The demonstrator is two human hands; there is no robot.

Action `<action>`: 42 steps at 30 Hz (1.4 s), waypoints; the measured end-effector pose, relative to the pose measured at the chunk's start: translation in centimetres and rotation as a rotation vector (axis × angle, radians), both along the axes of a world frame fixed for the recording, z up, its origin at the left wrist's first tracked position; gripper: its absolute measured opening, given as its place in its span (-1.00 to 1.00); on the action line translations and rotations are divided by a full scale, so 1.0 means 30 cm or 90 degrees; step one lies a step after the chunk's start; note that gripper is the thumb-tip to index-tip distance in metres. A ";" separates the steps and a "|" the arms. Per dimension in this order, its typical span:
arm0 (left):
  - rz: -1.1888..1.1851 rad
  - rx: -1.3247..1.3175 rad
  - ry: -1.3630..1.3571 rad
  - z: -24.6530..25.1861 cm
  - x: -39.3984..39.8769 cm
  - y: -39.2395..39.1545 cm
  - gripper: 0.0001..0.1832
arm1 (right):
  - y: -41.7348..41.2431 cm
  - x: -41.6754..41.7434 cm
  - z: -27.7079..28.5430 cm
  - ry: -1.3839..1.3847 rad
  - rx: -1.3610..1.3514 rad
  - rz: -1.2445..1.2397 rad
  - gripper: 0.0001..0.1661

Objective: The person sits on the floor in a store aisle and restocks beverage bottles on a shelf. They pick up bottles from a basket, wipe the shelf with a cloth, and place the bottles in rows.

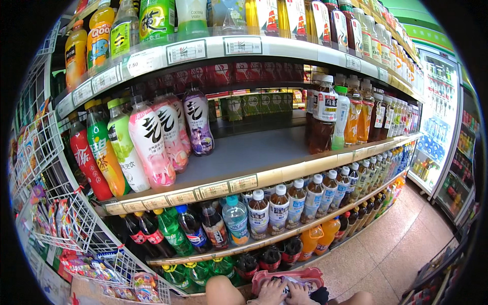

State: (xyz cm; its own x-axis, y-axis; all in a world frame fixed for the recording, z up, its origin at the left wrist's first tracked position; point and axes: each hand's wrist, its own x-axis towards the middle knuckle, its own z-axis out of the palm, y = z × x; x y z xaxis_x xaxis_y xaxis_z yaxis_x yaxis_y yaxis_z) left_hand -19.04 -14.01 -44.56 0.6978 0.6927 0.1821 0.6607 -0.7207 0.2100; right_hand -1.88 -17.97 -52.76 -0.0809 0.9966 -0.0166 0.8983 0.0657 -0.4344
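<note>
Both hands are low in the picture, between my bent knees, over a pink plastic basket (319, 273) on the floor. My left hand (271, 290) and my right hand (299, 292) lie side by side with fingers curled over a purple-and-white packaged item (285, 290), likely a bottle, mostly covered by them. Before me, a grey shelf board (244, 152) carries pink-and-white drink bottles (150, 141) and a purple-labelled bottle (198, 120) on its left. Toward its right stand a dark tea bottle (323, 114) and a green-capped bottle (340, 116).
Below are rows of white-capped bottles (279, 209) and large orange soda bottles (310, 239). An upper shelf edge (213, 47) with price tags juts out overhead. At left hang wire baskets (82, 217) of snack packets. A lit drinks fridge (434, 118) stands right, beyond the tiled floor (396, 228).
</note>
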 end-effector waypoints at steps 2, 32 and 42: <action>0.000 -0.025 -0.007 0.010 0.001 -0.004 -0.38 | -0.012 0.005 0.009 -0.020 -0.041 0.007 -0.07; 0.031 -0.098 0.042 -0.019 0.010 0.002 -0.31 | -0.016 0.010 -0.001 0.002 -0.010 -0.004 0.00; -0.029 -0.306 0.023 0.019 -0.034 0.038 -0.29 | -0.017 0.013 0.090 0.003 -0.050 0.011 0.06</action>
State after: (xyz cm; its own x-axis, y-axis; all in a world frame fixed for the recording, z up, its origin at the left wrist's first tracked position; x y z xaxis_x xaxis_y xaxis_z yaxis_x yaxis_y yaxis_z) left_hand -20.08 -12.87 -43.99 0.7295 0.6610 -0.1756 0.6434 -0.5762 0.5039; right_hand -1.50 -18.49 -50.05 -0.0978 0.9907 -0.0944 0.8956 0.0463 -0.4424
